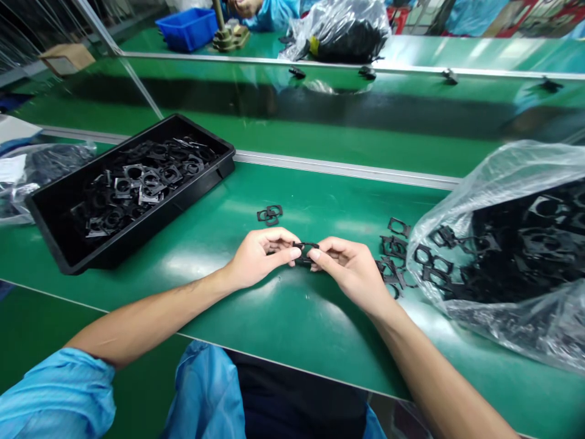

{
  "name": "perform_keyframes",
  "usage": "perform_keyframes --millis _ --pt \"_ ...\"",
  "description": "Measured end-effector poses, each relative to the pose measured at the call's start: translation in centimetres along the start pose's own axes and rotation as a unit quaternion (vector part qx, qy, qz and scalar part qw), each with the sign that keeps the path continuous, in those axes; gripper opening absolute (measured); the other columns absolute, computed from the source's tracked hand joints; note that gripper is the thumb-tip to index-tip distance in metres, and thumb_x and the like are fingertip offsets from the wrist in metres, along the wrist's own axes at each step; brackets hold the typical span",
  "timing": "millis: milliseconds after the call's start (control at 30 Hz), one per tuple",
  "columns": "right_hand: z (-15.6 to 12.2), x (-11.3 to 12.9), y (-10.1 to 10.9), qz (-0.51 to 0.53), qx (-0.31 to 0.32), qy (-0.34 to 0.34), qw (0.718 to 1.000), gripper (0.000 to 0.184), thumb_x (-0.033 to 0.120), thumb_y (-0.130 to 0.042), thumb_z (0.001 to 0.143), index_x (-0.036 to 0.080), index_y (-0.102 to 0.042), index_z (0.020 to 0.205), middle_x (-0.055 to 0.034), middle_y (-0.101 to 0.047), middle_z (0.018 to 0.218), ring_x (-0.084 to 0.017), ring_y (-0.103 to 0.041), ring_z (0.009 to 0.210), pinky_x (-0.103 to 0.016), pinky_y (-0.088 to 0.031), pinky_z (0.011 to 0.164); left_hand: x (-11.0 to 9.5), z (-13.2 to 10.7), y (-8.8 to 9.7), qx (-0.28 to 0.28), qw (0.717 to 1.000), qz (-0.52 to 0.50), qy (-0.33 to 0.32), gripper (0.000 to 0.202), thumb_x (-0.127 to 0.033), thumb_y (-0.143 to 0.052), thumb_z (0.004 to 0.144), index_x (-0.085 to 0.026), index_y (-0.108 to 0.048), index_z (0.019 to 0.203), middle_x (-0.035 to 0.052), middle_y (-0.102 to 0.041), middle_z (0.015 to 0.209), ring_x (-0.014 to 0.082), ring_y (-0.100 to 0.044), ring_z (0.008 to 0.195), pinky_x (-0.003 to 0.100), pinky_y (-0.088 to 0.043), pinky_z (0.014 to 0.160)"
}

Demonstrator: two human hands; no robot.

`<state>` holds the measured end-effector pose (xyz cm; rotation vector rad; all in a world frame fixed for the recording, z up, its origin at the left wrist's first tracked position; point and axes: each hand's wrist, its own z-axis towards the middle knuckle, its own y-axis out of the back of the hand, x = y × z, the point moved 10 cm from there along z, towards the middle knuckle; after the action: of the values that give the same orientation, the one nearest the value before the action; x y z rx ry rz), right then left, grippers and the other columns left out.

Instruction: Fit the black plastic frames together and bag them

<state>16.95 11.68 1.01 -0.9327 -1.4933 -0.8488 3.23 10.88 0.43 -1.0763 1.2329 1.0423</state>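
Between my two hands, just above the green tabletop (256, 323), is a small black plastic frame (307, 245) with a round opening. My left hand (260, 256) pinches its left side between thumb and fingers. On its right side, my right hand (345, 262) grips it the same way. Part of the piece is hidden behind my fingertips. Beyond my left hand lie a few similar black frames (270, 214) in a small cluster. Several more loose frames (393, 246) lie to the right of my right hand.
At the left stands a black tray (150, 238) holding many black frames. A clear plastic bag (484, 164) full of similar parts lies open at the right. Behind a metal rail (338, 167) are a blue bin (189, 29), another bag (351, 36) and a co-worker's blue sleeve (278, 13).
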Motion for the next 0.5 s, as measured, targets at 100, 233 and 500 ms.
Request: perform_keyframes --millis 100,233,500 --pt "0.01 -0.14 0.00 -0.009 0.001 -0.001 1.000 0.045 0.060 -0.080 0.076 0.018 -0.064 0.069 -0.0004 -0.062 0.065 -0.015 -0.055 0.062 -0.029 -0.047 0.063 -0.08 0.01 -0.02 0.000 1.000 0.001 0.001 0.037 -0.049 -0.081 0.079 -0.013 -0.071 0.084 0.0036 -0.073 0.074 0.0116 -0.066 0.055 0.024 -0.056 0.058" --pt "0.02 -0.02 -0.13 -0.012 0.004 0.008 1.000 0.044 0.058 -0.078 0.079 0.018 -0.064 0.069 0.0002 -0.061 0.064 -0.014 -0.054 0.061 -0.028 -0.045 0.061 -0.25 0.05 -0.09 0.003 1.000 0.003 -0.003 0.037 -0.050 -0.080 0.080 -0.013 -0.071 0.083 0.0032 -0.073 0.073 0.0114 -0.066 0.055 0.023 -0.055 0.058" --pt "-0.12 0.30 -0.29 -0.048 0.003 0.009 0.999 0.047 0.063 -0.074 0.081 0.019 -0.062 0.068 -0.0003 -0.060 0.064 -0.014 -0.052 0.061 -0.028 -0.043 0.060 -0.24 0.07 -0.14 0.008 1.000 0.012 -0.004 0.040 -0.053 -0.076 0.083 -0.013 -0.070 0.078 0.0025 -0.070 0.068 0.0116 -0.065 0.057 0.023 -0.055 0.058"
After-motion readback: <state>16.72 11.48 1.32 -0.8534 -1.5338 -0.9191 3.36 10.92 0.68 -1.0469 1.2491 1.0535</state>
